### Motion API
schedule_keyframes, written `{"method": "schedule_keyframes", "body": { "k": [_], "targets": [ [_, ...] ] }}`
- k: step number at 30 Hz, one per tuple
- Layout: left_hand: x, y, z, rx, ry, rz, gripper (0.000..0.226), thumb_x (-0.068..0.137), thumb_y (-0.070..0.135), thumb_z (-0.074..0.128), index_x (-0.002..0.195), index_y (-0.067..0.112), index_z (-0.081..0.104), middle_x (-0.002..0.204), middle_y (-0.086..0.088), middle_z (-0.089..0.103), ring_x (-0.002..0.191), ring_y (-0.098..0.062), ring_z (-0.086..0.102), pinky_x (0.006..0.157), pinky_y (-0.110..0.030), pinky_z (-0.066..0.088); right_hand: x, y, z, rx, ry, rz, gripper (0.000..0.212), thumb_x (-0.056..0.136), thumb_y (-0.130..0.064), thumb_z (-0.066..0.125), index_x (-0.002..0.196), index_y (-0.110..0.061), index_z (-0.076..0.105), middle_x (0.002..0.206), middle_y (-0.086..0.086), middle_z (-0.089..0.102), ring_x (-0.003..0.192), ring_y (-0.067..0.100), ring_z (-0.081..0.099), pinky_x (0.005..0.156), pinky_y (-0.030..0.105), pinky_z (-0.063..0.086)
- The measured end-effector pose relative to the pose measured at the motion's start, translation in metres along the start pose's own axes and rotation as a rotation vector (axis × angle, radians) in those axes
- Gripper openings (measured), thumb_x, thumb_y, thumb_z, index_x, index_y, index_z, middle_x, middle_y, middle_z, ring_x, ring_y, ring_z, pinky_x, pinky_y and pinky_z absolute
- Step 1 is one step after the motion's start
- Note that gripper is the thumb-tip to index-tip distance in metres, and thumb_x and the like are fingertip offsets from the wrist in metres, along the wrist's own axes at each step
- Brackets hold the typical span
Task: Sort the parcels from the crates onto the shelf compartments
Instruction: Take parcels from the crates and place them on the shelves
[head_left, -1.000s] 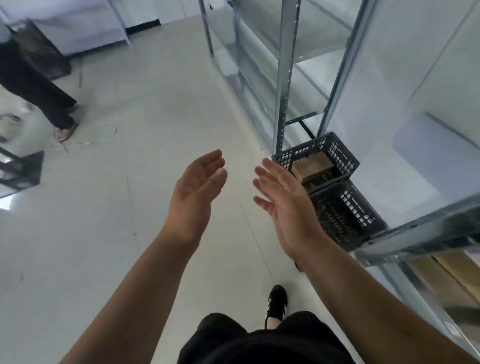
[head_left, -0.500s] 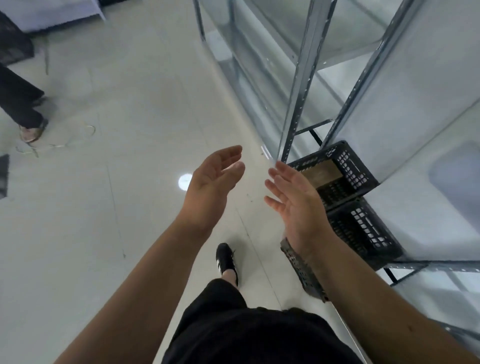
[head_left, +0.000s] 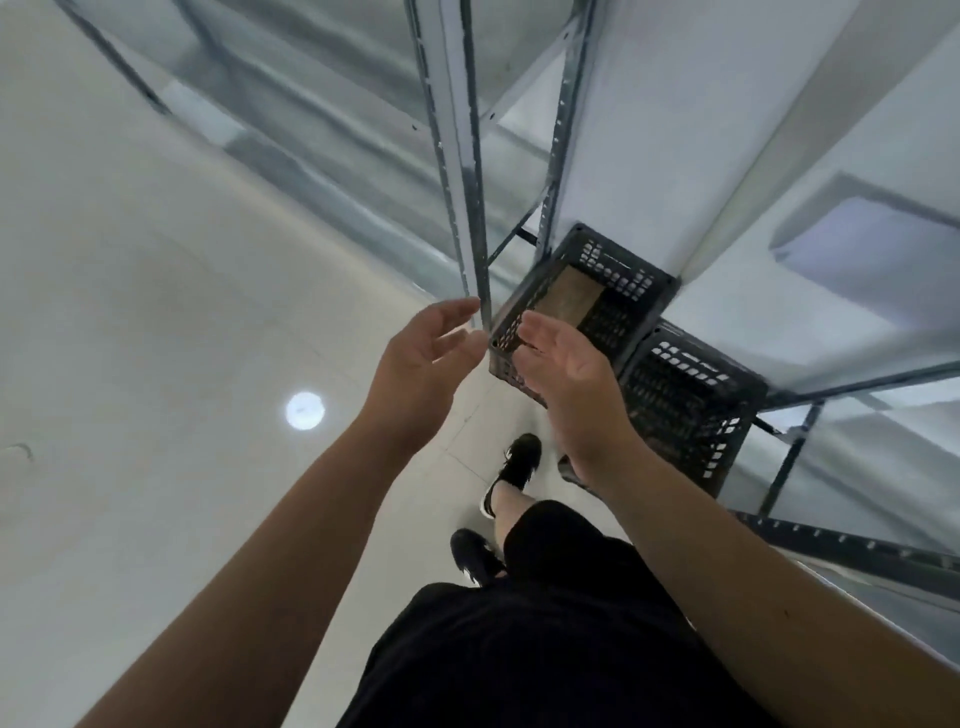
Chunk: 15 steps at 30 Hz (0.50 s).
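Down on the floor at the right, two black slotted crates are sitting side by side against the foot of the metal shelf (head_left: 649, 156), pretty much touching each other. The far crate (head_left: 621, 270) is holding a flat brown parcel (head_left: 566, 301), which is lying toward the crate's far-left side. The near crate (head_left: 711, 452) is looking dark inside, and honestly I can't tell what's in it.

Both arms are reaching forward, bare, with palms facing each other. The left hand (head_left: 426, 364) is hovering over the floor (head_left: 156, 312) just left of the shelf's front upright (head_left: 457, 156), fingers loose and spread, gripping nothing. The right hand (head_left: 566, 369) is doing the same, fingers relaxed and empty, and it's covering the near-left corner of the far crate. Whether it's actually touching the rim, can't say.

Up on the shelf board at the far right, something pale bluish-grey (head_left: 872, 254) is lying there, too blurry to call.

Lower down, the person is wearing black shorts (head_left: 519, 649) and black shoes (head_left: 517, 462), standing just left of the crates. A round bright spot (head_left: 305, 410) is glaring off the tiles well to the left.
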<state>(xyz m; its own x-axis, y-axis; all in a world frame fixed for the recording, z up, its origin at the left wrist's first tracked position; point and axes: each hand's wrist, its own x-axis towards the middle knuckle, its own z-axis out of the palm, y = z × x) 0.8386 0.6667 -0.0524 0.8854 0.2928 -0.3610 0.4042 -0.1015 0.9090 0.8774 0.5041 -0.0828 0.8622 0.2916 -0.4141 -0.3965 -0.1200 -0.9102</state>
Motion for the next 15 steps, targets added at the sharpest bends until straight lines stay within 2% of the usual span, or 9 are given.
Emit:
{"method": "schedule_keyframes", "body": {
  "k": [3,6,7,9,11,13,15],
  "targets": [
    [0.045,0.009,0.017,0.061,-0.086,0.009,0.026,0.107,0.02,0.06,0.129,0.034,0.061,0.116,0.026,0.065,0.098,0.022,0.062,0.077,-0.001,0.048,0.04,0.001,-0.013,0.006,0.104,0.005,0.043,0.105,-0.018,0.064,0.147,-0.021,0.058,0.143,-0.008,0.064,0.131,0.003,0.059,0.102,0.019,0.048],
    [0.088,0.021,0.03,0.086,-0.112,-0.009,0.024,0.107,0.021,0.058,0.129,0.03,0.063,0.114,0.021,0.068,0.098,0.018,0.064,0.077,-0.004,0.051,0.08,-0.003,-0.03,0.046,0.166,0.062,0.043,0.105,-0.015,0.063,0.147,-0.018,0.058,0.141,-0.003,0.065,0.116,-0.004,0.065,0.081,0.011,0.054],
    [0.1,0.025,0.035,0.095,-0.131,-0.028,0.024,0.107,0.021,0.058,0.129,0.03,0.064,0.114,0.02,0.069,0.098,0.017,0.064,0.079,-0.006,0.052,0.09,-0.006,-0.036,0.062,0.187,0.079,0.043,0.105,-0.015,0.062,0.148,-0.017,0.058,0.14,-0.003,0.065,0.116,-0.003,0.065,0.078,0.01,0.054],
    [0.125,0.033,0.044,0.11,-0.161,-0.057,0.023,0.107,0.023,0.058,0.128,0.032,0.065,0.115,0.018,0.07,0.099,0.013,0.065,0.084,-0.013,0.053,0.11,-0.011,-0.05,0.084,0.233,0.107,0.04,0.106,-0.016,0.062,0.146,-0.017,0.058,0.138,-0.005,0.065,0.122,0.001,0.064,0.082,0.013,0.054],
    [0.149,0.037,0.053,0.14,-0.2,-0.073,0.024,0.107,0.023,0.058,0.128,0.031,0.066,0.115,0.017,0.07,0.096,0.015,0.065,0.082,-0.014,0.052,0.128,-0.016,-0.065,0.123,0.277,0.131,0.036,0.107,-0.017,0.06,0.143,-0.017,0.059,0.136,-0.007,0.065,0.121,-0.001,0.065,0.088,0.016,0.055],
    [0.172,0.041,0.066,0.167,-0.238,-0.086,0.026,0.107,0.022,0.059,0.131,0.027,0.065,0.114,0.016,0.069,0.091,0.017,0.065,0.073,-0.008,0.052,0.142,-0.017,-0.08,0.137,0.342,0.144,0.04,0.107,-0.021,0.061,0.147,-0.021,0.057,0.139,-0.007,0.064,0.128,0.007,0.062,0.108,0.031,0.052],
    [0.192,0.042,0.08,0.193,-0.272,-0.102,0.028,0.107,0.022,0.059,0.134,0.024,0.065,0.116,0.014,0.069,0.092,0.014,0.066,0.073,-0.008,0.052,0.152,-0.016,-0.093,0.148,0.399,0.167,0.041,0.105,-0.023,0.063,0.147,-0.025,0.058,0.138,-0.008,0.064,0.131,0.009,0.06,0.117,0.042,0.047]
  ]
}}
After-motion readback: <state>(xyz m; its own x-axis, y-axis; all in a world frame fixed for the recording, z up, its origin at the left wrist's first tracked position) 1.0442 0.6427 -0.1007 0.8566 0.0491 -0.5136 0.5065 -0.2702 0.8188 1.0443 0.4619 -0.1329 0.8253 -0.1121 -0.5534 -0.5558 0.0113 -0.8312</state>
